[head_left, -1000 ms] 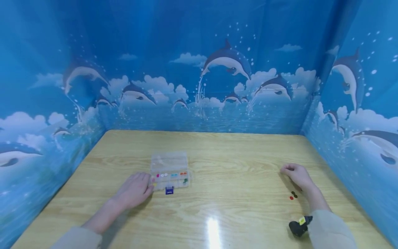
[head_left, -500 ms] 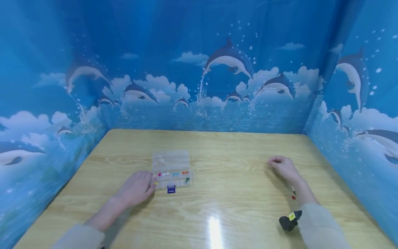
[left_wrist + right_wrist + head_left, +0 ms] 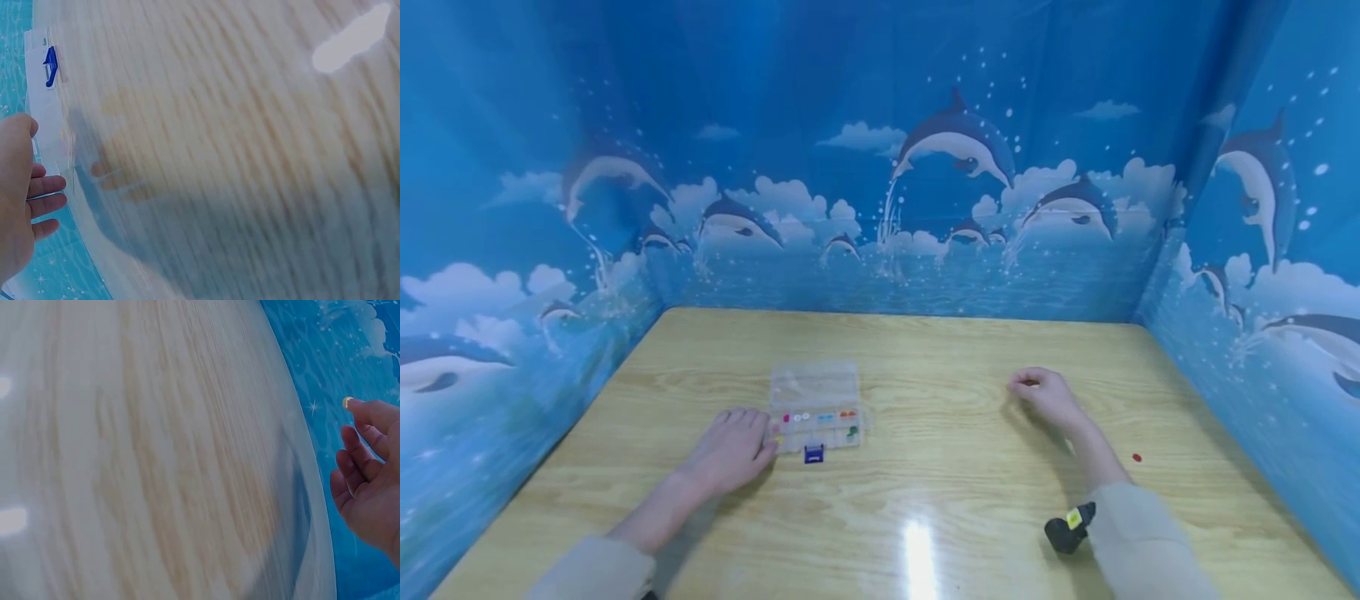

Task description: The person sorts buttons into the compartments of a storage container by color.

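Observation:
My left hand (image 3: 735, 450) rests against the left side of a clear plastic compartment box (image 3: 815, 385), its fingers fairly straight in the left wrist view. The box lies with its lid tipped back and a blue latch (image 3: 814, 453) at the front. Small coloured pieces sit in its compartments, among them orange pieces (image 3: 847, 414) and green pieces (image 3: 852, 432). Above the table, right of the box, my right hand (image 3: 1048, 398) pinches a tiny yellow piece (image 3: 347, 402) between thumb and fingertip. Its exact kind is too small to tell.
One small red piece (image 3: 1137, 457) lies on the wooden table (image 3: 955, 467), right of my right forearm. A black device with a yellow label (image 3: 1073, 518) is at the right sleeve. Blue dolphin-print curtains (image 3: 820, 275) stand around the table's back and sides.
My right hand has moved left across the table, toward the box. The red piece now shows on the right of the forearm, and the dark pieces are out of sight. My left hand stays put.

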Available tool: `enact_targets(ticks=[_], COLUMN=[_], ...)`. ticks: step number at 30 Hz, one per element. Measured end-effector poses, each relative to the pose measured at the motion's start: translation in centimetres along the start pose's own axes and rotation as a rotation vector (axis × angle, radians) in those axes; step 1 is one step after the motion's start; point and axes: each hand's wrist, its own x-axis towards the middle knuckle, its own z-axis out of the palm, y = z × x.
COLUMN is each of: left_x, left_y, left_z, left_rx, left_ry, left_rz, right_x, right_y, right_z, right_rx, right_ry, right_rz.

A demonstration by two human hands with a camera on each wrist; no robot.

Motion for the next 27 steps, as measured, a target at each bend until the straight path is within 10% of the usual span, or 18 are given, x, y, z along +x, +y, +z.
enact_targets(ticks=[27], left_x=[0.0], left_y=[-0.4], left_z=[0.2], left_rx=[-0.017], left_ry=[0.005], left_rz=[-0.001], right_x=[1.5], right_y=[-6.4], right_z=[7.6], right_rx=[0.184], right_ry=[-0.126], right_rz=[-0.035])
